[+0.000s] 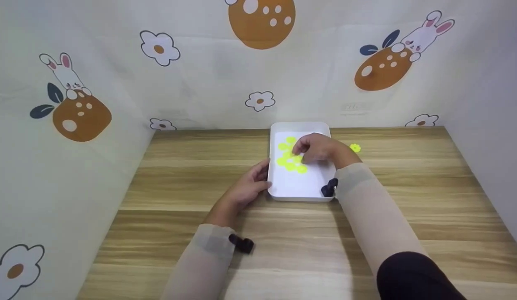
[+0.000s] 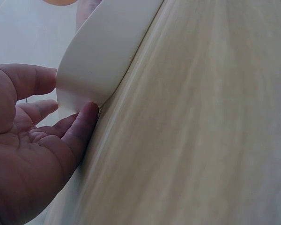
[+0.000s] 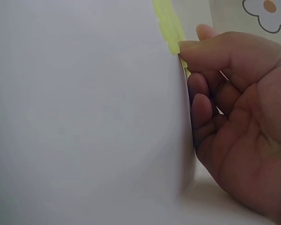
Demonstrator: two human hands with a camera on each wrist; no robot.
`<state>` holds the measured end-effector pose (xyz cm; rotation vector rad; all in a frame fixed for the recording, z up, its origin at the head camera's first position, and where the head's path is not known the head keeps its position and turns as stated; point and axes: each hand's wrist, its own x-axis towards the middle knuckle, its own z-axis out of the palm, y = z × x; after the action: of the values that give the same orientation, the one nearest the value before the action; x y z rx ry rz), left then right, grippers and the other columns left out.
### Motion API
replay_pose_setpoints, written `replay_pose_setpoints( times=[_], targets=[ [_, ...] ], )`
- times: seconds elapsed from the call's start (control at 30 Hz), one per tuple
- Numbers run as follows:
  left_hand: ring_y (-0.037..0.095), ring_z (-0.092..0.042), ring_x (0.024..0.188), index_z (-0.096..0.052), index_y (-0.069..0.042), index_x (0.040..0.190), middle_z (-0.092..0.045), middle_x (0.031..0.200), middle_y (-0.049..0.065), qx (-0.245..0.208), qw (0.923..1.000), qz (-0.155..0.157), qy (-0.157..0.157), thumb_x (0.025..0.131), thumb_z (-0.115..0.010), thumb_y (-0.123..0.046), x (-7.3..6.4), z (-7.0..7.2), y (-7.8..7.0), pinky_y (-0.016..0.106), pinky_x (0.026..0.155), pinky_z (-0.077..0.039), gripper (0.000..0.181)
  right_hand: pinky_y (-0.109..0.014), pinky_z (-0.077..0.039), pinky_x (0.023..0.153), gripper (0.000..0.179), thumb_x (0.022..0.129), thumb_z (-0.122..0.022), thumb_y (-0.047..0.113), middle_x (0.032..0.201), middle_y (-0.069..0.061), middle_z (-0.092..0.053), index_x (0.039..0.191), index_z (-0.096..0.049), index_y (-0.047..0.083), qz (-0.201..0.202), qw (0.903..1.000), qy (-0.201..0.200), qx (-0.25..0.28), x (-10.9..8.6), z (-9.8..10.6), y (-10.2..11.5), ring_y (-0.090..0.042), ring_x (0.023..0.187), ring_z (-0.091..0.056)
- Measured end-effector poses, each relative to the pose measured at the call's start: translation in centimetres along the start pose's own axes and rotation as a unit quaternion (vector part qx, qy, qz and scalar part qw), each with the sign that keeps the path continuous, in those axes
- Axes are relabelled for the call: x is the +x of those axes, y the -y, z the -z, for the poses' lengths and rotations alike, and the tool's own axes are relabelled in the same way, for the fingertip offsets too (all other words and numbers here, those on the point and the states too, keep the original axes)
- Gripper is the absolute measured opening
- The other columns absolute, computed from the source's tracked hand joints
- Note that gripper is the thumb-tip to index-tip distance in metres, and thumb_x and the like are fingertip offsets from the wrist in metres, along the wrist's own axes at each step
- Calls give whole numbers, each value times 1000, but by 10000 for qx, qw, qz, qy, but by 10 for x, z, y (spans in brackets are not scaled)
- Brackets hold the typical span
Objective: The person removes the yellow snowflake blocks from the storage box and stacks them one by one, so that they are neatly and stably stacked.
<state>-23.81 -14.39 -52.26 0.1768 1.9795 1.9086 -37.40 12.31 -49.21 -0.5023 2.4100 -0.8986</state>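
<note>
A white tray (image 1: 300, 185) lies on the wooden table, with several bright yellow flower-shaped pieces (image 1: 290, 166) grouped in its left half. My left hand (image 1: 246, 187) is at the tray's left side, thumb and fingers spread along the outer wall; the left wrist view has the fingertips (image 2: 91, 110) right against this wall. Over the tray, my right hand (image 1: 318, 149) reaches in from the right with bent fingers. Its thumb tip meets a yellow piece (image 3: 168, 28) in the right wrist view; I cannot tell whether that piece is pinched.
One loose yellow flower piece (image 1: 355, 148) lies on the table right of the tray, beside the right wrist. Behind the table (image 1: 179, 179) hangs a pale sheet (image 1: 208, 62) printed with rabbits, orange fruit and flowers, and it continues along the left side. Black wrist devices (image 1: 243, 244) sit on both sleeves.
</note>
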Motion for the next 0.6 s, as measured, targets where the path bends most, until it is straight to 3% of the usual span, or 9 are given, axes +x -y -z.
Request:
replay_pose_setpoints(
  times=[0.6],
  targets=[
    [33, -32, 164, -24, -9, 171, -32, 175, 17, 30, 10000, 90, 24, 101, -57, 5, -1, 1, -1, 49, 131, -36, 78, -34, -47, 97, 32, 88, -74, 6, 114, -2, -67, 116, -77, 20, -95, 9998, -70, -189, 1, -1, -1, -23, 110, -55]
  ],
)
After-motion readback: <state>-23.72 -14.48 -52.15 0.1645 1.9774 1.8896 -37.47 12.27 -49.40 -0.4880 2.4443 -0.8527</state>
